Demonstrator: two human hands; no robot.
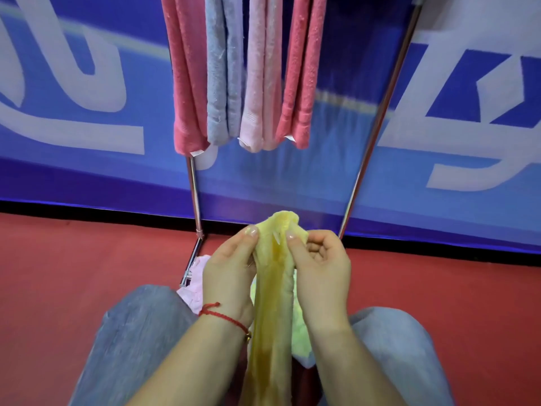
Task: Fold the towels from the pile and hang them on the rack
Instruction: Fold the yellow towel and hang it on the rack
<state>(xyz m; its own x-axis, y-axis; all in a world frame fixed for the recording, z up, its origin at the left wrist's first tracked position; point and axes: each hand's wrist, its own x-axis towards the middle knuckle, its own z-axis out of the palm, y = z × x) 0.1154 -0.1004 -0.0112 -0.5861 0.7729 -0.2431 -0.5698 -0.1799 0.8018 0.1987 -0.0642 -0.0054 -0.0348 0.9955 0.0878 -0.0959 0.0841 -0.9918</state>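
Yellow towel [273, 288] is pinched at its top by left hand [231, 276] and right hand [320, 273], long axis trailing down below the fingers.

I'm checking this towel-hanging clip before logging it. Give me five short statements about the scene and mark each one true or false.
1. Both hands hold the yellow towel. True: the left hand and right hand pinch it near its top edge.
2. Four folded towels hang on the rack. True: dark pink, blue-grey, pale pink and another dark pink.
3. The yellow towel already hangs on the rack. False: it is in the hands, below the hung towels.
4. A red string bracelet is on the right wrist. False: it is on the left wrist.
5. The floor is blue. False: it is red; the banner behind is blue.
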